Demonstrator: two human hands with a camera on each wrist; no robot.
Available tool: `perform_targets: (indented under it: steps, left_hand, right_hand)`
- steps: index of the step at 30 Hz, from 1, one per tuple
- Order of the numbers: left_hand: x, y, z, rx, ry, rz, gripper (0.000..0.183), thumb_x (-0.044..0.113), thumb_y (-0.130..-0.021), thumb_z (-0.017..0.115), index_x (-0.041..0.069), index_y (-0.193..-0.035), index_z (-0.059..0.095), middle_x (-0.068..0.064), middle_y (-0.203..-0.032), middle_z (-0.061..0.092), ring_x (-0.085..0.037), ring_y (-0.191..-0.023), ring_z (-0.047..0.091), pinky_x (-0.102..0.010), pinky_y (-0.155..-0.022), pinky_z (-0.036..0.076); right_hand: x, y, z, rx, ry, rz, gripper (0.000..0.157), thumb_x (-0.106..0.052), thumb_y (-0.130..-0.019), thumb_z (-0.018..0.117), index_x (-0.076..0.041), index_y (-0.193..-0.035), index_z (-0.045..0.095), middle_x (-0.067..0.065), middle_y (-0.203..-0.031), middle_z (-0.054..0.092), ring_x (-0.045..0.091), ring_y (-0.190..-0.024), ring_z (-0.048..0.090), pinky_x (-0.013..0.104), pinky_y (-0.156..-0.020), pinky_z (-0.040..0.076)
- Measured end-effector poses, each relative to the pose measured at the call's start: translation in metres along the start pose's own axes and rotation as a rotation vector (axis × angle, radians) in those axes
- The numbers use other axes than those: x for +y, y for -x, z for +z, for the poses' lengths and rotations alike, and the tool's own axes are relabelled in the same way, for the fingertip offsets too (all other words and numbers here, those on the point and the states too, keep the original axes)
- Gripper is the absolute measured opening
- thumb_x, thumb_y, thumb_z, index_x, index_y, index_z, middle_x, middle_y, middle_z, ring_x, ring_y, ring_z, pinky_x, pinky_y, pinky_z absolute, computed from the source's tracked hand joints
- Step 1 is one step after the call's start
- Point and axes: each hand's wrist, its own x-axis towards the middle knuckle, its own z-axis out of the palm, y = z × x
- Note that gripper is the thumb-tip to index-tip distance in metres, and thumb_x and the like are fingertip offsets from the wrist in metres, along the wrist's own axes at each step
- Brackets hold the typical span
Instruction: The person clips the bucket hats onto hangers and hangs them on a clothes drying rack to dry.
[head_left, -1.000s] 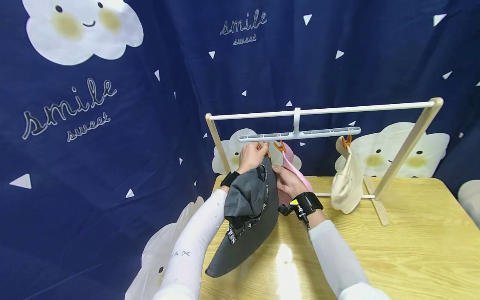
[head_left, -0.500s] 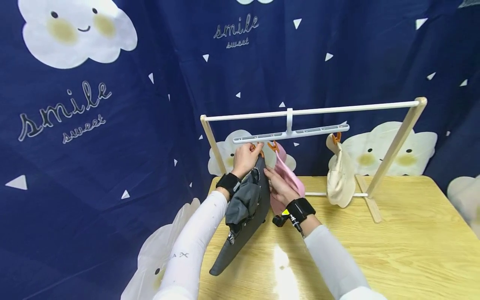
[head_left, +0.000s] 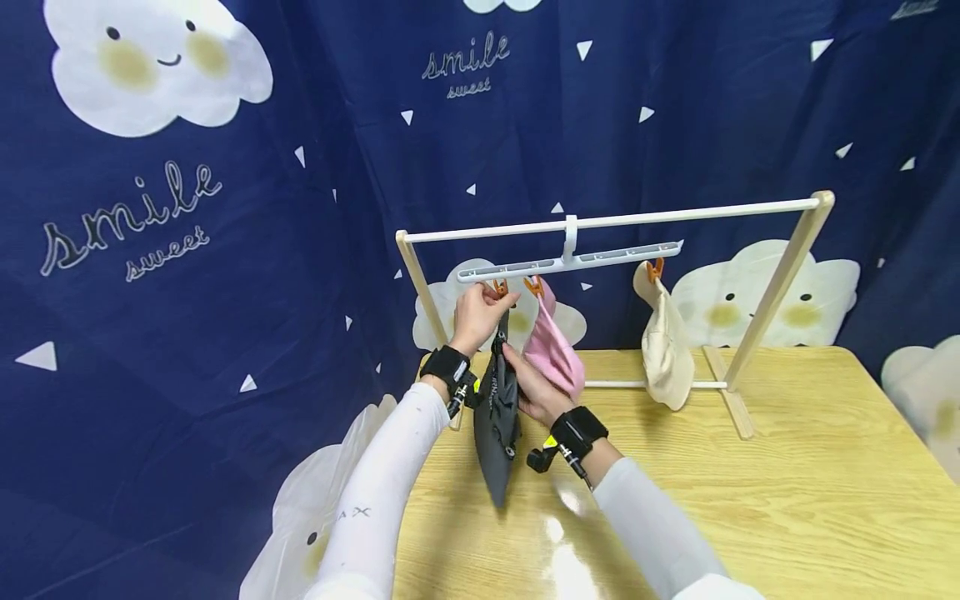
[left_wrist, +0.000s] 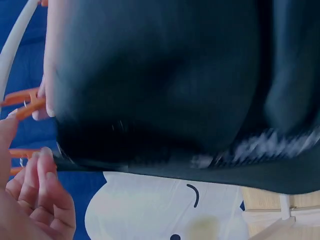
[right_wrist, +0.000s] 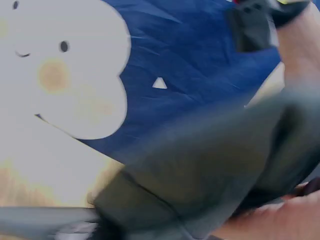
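Note:
A dark grey bucket hat point(head_left: 492, 421) with a lettered inner band hangs nearly vertical below the left end of a white hanger bar point(head_left: 592, 262). My left hand point(head_left: 477, 315) pinches its upper edge, right at an orange clip point(head_left: 500, 287) under the bar. In the left wrist view, fingertips point(left_wrist: 46, 155) meet the hat's corner and partly cover that clip. My right hand point(head_left: 538, 390) grips the hat's right side, its thumb against the fabric. Blurred hat cloth hides most of the right hand in the right wrist view.
Beside the right hand, a pink hat point(head_left: 552, 354) hangs from its own orange clip. Farther right hangs a cream cap point(head_left: 663, 350). A wooden rack point(head_left: 780, 287) carries the hanger and stands on the wooden table point(head_left: 810, 475). Behind is a navy cloud-print curtain point(head_left: 315, 275).
The dark hat has turned; its brim has swung from the lower left to hang almost straight down. My right hand has shifted left and slightly lower with it. The left hand stays by the clip.

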Motion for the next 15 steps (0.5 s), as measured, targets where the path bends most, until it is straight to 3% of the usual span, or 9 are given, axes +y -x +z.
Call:
perform_targets:
  steps: [2, 3, 5, 7, 8, 15]
  left_hand:
    - [-0.001, 0.002, 0.000, -0.017, 0.021, -0.005, 0.045, 0.049, -0.091, 0.079, 0.006, -0.101, 0.068, -0.007, -0.092, 0.076, -0.023, -0.086, 0.070, -0.037, -0.077, 0.052]
    - [0.000, 0.003, 0.001, -0.028, 0.033, -0.004, 0.046, 0.047, -0.091, 0.078, 0.005, -0.105, 0.068, -0.008, -0.095, 0.076, -0.024, -0.088, 0.071, -0.038, -0.079, 0.053]
    - [0.000, 0.005, 0.001, -0.038, 0.052, -0.004, 0.048, 0.046, -0.092, 0.078, 0.003, -0.110, 0.067, -0.010, -0.098, 0.076, -0.026, -0.092, 0.071, -0.040, -0.083, 0.054]
    - [-0.001, 0.006, 0.000, -0.034, 0.060, -0.005, 0.048, 0.046, -0.093, 0.077, 0.003, -0.112, 0.067, -0.010, -0.100, 0.076, -0.027, -0.094, 0.071, -0.040, -0.086, 0.053]
    - [-0.001, 0.007, 0.000, -0.028, 0.062, -0.002, 0.047, 0.045, -0.093, 0.077, 0.004, -0.112, 0.067, -0.010, -0.100, 0.076, -0.027, -0.095, 0.071, -0.039, -0.087, 0.053]
    - [-0.004, 0.021, -0.008, -0.031, 0.064, 0.039, 0.042, 0.040, -0.095, 0.076, 0.004, -0.116, 0.066, -0.007, -0.098, 0.076, -0.023, -0.092, 0.073, -0.039, -0.085, 0.055]
  right_hand:
    - [0.005, 0.003, 0.002, 0.013, 0.029, -0.007, 0.052, -0.050, -0.113, 0.035, -0.013, -0.148, 0.041, 0.004, -0.125, 0.067, 0.021, -0.108, 0.066, 0.036, -0.095, 0.054]
    - [0.006, 0.005, 0.003, 0.025, 0.041, -0.008, 0.057, -0.049, -0.113, 0.036, -0.016, -0.159, 0.031, 0.009, -0.145, 0.057, 0.028, -0.126, 0.058, 0.044, -0.106, 0.048]
    - [0.010, 0.008, 0.003, 0.030, 0.050, -0.007, 0.069, -0.048, -0.112, 0.037, -0.017, -0.168, 0.009, 0.019, -0.170, 0.023, 0.044, -0.150, 0.032, 0.062, -0.119, 0.031]
    - [0.012, 0.009, 0.004, 0.004, 0.025, -0.011, 0.076, -0.047, -0.112, 0.037, -0.015, -0.169, -0.001, 0.023, -0.174, -0.006, 0.054, -0.156, 0.003, 0.074, -0.119, 0.012]
    - [0.013, 0.009, 0.004, -0.011, 0.021, -0.013, 0.076, -0.046, -0.113, 0.037, -0.014, -0.169, -0.004, 0.024, -0.173, -0.011, 0.055, -0.156, -0.004, 0.075, -0.119, 0.009]
    - [0.013, 0.022, 0.000, -0.083, 0.064, -0.042, 0.073, -0.043, -0.114, 0.034, -0.013, -0.168, -0.004, 0.024, -0.173, -0.008, 0.055, -0.156, 0.001, 0.072, -0.120, 0.011]
